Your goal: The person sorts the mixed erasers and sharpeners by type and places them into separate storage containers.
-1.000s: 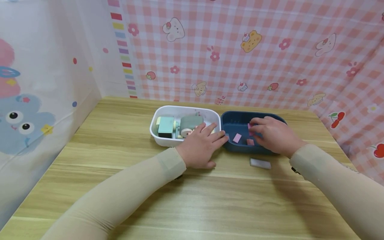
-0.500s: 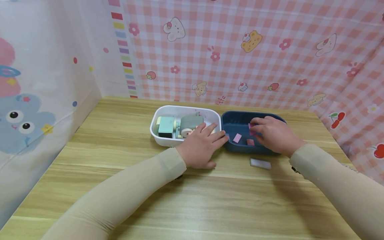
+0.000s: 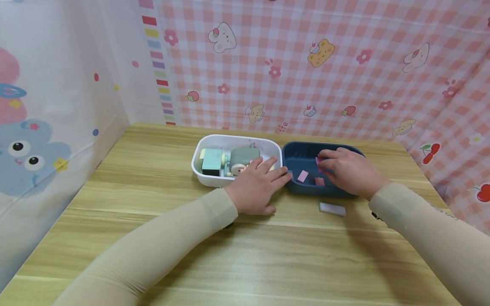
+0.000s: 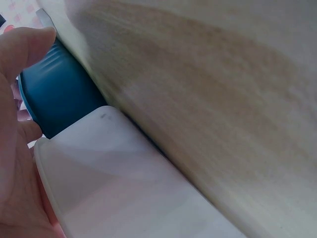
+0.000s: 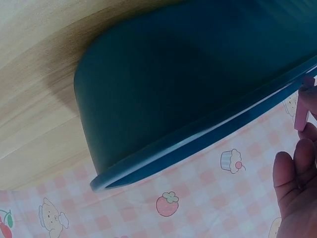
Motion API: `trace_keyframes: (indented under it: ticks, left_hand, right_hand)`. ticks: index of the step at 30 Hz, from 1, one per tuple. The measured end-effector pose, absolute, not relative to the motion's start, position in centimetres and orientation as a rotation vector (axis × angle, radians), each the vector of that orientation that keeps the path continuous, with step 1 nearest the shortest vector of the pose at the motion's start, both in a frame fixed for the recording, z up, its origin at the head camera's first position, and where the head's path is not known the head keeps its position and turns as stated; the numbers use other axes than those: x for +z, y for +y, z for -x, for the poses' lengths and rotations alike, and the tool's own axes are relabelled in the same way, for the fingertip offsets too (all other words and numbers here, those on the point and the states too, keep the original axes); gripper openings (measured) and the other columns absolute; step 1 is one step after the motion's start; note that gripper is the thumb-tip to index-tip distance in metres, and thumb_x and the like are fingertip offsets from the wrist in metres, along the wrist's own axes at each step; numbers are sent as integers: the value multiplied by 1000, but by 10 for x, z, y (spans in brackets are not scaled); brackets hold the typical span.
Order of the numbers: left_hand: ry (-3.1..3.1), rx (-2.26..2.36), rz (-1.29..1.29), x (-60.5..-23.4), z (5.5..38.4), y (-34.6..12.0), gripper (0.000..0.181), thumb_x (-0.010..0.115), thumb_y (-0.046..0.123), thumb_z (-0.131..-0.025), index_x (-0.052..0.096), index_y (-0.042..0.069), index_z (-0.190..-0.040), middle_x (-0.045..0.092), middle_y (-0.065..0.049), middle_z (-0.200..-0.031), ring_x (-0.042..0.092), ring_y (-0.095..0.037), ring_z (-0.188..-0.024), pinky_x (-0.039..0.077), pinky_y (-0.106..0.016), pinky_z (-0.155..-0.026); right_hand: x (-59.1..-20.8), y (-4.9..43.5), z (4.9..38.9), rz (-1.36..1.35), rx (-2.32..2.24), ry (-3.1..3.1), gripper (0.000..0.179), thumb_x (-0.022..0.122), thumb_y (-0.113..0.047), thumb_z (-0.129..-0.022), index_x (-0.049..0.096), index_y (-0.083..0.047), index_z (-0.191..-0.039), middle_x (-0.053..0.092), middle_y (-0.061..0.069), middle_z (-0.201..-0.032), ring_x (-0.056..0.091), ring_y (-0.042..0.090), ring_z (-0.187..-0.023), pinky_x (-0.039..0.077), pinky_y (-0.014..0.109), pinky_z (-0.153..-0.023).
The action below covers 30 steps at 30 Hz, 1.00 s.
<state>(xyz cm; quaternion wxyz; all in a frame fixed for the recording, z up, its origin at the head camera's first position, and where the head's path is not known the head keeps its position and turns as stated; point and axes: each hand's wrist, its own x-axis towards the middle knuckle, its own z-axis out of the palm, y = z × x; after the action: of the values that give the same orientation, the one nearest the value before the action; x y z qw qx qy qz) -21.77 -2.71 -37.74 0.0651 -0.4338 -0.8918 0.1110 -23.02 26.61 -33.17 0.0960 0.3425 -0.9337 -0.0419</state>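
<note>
Head view: the right hand (image 3: 350,172) reaches into the blue tub (image 3: 296,157) and pinches a pink block (image 3: 319,164) between thumb and fingertips; that grip is closed on the block. The block is held inside the tub, near its back half, above the floor. It stands on edge, its long axis roughly upright and leaning a little; most of it is hidden by the fingers, so which end leads cannot be told. In the right wrist view the same block (image 5: 303,111) shows as a thin pink slab at the fingertips, just over the tub's rim (image 5: 198,144). Two more pink blocks lie on the tub floor: a pale one (image 3: 303,176), its long axis slanted from near-left to far-right, and a darker one (image 3: 319,181) beside it. The left hand (image 3: 258,182) rests with relaxed, nearly straight fingers across the near rim of the white tub (image 3: 214,140), its fingertips touching the blue tub where the two tubs meet; it holds nothing. The white tub holds green and cream blocks (image 3: 212,161). A grey block (image 3: 332,208) lies flat on the table (image 3: 153,178), just in front of the blue tub, its long axis running left to right.
</note>
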Motion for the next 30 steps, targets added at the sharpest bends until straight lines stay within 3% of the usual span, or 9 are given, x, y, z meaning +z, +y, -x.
trace_keyframes:
  ticks: [12, 30]
  left_hand:
    - [-2700, 341, 1308, -377, 217, -27, 98, 62, 73, -91, 26, 25, -169, 29, 0, -175, 18, -34, -163, 21, -56, -131]
    - [-2698, 347, 1302, -378, 217, -27, 99, 62, 74, -91, 26, 25, -169, 29, 0, -174, 19, -34, -163, 22, -56, -131]
  right_hand:
    - [-332, 266, 229, -1007, -107, -2803, 29, 80, -10, -92, 79, -5, -120, 71, 15, -136, 69, 34, -115, 59, 49, -97]
    - [-330, 271, 222, -1008, -40, -2769, 30, 80, -11, -93, 78, -4, -122, 70, 16, -138, 67, 36, -119, 58, 52, -99]
